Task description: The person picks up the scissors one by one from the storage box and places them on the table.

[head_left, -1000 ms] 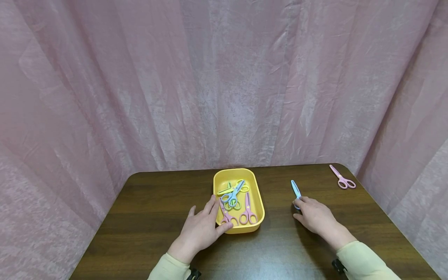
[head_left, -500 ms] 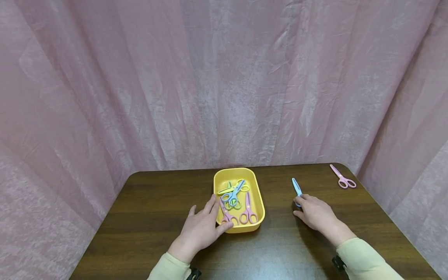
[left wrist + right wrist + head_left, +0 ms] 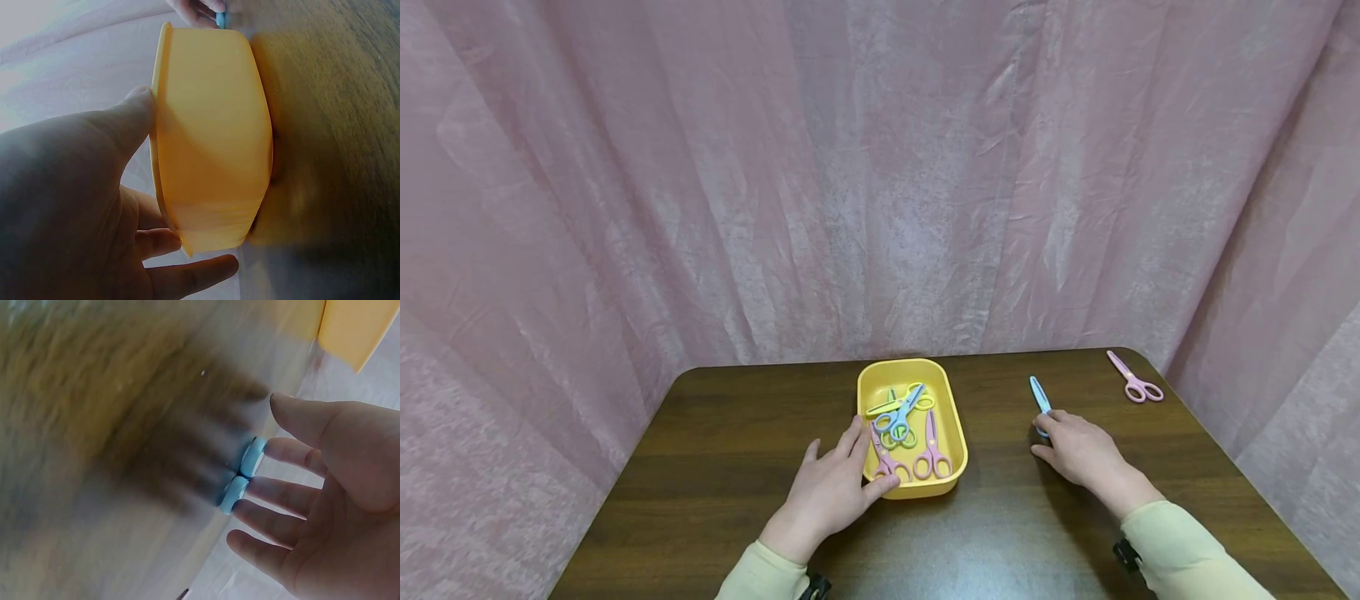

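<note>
My left hand [image 3: 829,498] rests against the near-left corner of a yellow tray [image 3: 957,425], fingers spread along the rim. In the left wrist view the thumb [image 3: 140,103] lies on the tray's rim, with the fingers at the lower corner. Several small scissors lie inside: a blue pair [image 3: 901,414] over yellow and green ones, and pink pairs [image 3: 931,454] nearer me. To the right, my right hand [image 3: 1084,450] touches other blue scissors [image 3: 1041,395] at the handles; their blades point away from me. The right wrist view shows extended fingertips at the two blue handle loops [image 3: 252,457], the thumb apart.
Pink scissors [image 3: 1135,383] lie near the far right corner of the dark wooden table [image 3: 737,433]. A pink curtain [image 3: 880,183] hangs behind the table and along its sides.
The blue scissors under my right hand have slid slightly away from me and to the right, the hand moving with them. My left hand and the tray stay in place.
</note>
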{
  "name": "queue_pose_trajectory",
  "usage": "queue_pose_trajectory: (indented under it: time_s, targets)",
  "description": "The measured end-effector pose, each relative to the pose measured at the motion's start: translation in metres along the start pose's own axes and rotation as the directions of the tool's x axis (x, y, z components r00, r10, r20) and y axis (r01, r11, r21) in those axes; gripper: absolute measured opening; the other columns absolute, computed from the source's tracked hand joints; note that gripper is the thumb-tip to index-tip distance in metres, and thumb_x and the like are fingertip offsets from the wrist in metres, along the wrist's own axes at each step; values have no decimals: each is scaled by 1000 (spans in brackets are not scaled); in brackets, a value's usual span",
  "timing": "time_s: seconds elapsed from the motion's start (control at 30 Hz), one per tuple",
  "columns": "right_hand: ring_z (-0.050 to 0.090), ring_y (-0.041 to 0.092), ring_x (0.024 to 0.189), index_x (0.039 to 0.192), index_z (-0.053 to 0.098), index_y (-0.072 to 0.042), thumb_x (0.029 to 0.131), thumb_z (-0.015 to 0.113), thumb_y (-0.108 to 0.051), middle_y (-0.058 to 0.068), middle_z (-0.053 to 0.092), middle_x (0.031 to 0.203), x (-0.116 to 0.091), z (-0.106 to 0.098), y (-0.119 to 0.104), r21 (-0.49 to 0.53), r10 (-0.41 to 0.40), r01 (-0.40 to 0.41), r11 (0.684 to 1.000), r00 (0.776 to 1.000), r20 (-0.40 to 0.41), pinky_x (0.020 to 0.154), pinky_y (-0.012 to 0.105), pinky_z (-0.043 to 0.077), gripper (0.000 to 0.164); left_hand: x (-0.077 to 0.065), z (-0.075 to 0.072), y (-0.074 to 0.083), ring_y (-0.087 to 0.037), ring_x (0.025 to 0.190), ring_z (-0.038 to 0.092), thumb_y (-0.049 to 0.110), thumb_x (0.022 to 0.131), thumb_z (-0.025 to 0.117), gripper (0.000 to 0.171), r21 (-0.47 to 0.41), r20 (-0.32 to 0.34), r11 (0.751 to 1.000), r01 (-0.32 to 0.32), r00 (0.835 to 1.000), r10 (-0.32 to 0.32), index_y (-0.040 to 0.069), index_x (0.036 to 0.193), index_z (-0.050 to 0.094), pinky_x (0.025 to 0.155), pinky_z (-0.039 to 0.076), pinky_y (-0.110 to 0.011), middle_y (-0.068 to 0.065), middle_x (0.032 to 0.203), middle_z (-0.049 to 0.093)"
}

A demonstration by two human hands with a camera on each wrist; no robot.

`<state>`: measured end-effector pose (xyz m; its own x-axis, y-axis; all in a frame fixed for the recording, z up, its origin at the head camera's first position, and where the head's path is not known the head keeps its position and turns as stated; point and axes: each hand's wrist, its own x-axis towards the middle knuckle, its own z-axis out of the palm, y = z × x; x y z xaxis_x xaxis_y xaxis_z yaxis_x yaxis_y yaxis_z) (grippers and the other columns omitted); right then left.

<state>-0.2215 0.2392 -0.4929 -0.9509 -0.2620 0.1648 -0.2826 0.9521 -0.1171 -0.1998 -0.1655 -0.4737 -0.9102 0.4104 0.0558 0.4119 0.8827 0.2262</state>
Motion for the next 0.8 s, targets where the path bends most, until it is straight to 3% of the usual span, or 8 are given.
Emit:
queue_pose_trajectory:
  time_s: [0.5,0.8]
  targets:
    - [72,44,100,114,72,-7,96,87,-25,16,70,107,7,-6,19,9,45,-45,999,998,37,80,62,59,30,-1,-1,1,-31,141,63,71,105,61,96,-10,6,1000,1,1000,-1,2,168,43,122,32,-72,-17,176,37]
    - [70,50,111,120,70,-3,101,81,-38,23,70,116,10,-4,38,39,74,-76,996,996,51,88,66,57,41,-1,-2,1,-31,140,64,71,105,61,96,0,9,1000,1,1000,-1,2,169,43,121,33,-71,-16,176,37]
